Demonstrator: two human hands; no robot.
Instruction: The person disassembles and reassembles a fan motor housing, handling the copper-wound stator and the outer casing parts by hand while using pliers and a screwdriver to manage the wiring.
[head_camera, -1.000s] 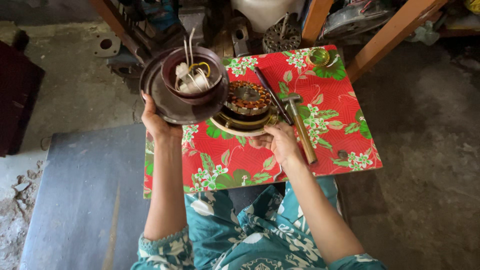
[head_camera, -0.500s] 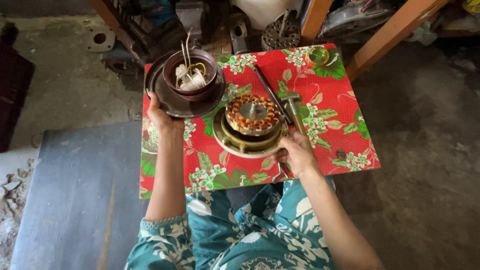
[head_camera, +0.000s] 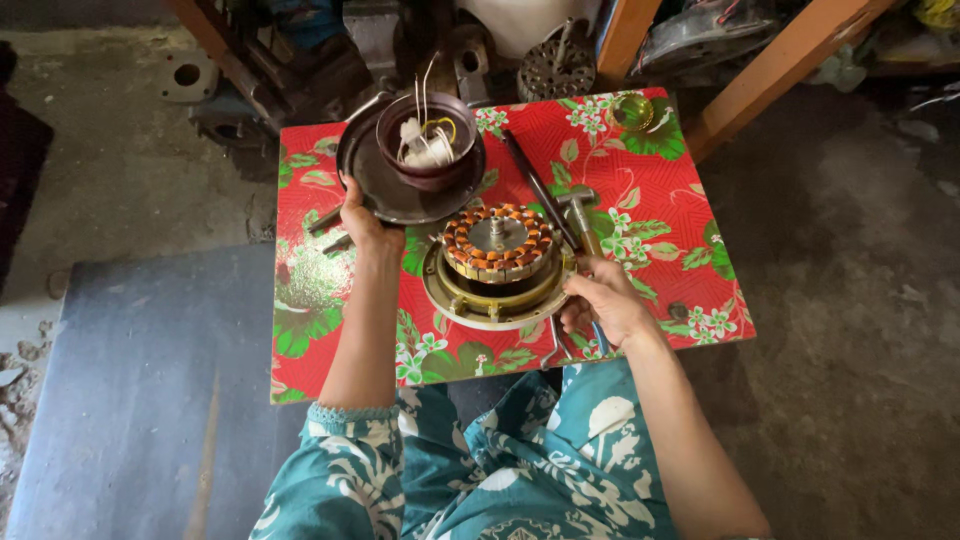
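Observation:
My left hand (head_camera: 362, 222) grips the near rim of a dark round motor cover (head_camera: 385, 185) that holds a brown cup-shaped housing (head_camera: 432, 150) with white wires sticking up. The cover sits at the far left of a small table. My right hand (head_camera: 606, 306) rests at the right edge of a round metal base plate (head_camera: 497, 297), fingers curled against its rim. On that plate sits a fan motor stator (head_camera: 497, 242) with copper-orange windings and a centre shaft. A hammer (head_camera: 583, 232) lies just beyond my right hand.
The small table wears a red floral cloth (head_camera: 680, 250). A long dark rod (head_camera: 533, 182) lies diagonally by the hammer. A green-gold round object (head_camera: 631, 111) sits at the far right corner. Orange wooden legs (head_camera: 780, 62), metal parts (head_camera: 548, 68) and a grey mat (head_camera: 130, 370) surround it.
My left hand has lowered the dark cover with its housing from in front of the camera toward the table's far left. The stator on its plate is now fully uncovered, right hand still at its rim.

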